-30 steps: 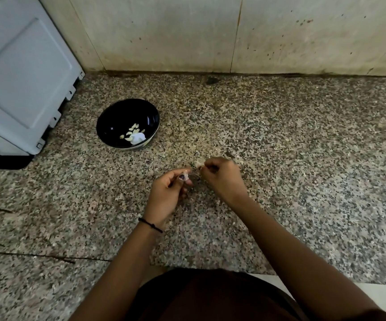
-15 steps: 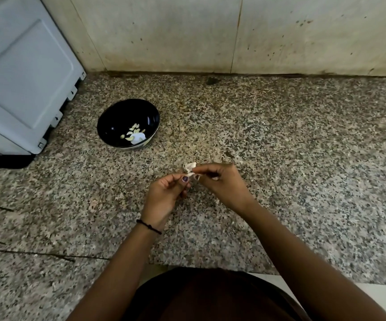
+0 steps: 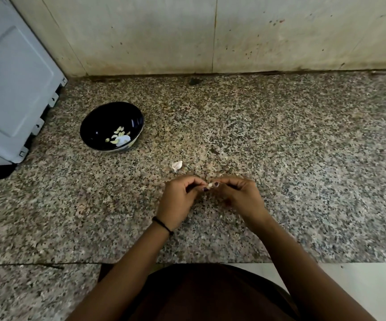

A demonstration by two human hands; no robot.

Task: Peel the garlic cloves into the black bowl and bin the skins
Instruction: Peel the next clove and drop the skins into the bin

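While both hands (image 3: 209, 185) pinch what looks like a garlic clove (image 3: 210, 186), slippery skin could drop it onto the bench (image 3: 303, 158).

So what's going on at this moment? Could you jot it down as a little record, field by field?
Surface: speckled granite counter against a stained wall
Left hand: pinching one end of a small garlic clove
Right hand: pinching the other end of the same clove
Black bowl: on the counter, up and left of the hands, a few peeled cloves inside
Loose piece: pale, lying on the counter just beyond the hands; skin or clove, cannot tell
Grey appliance: far left
Bin: not in view
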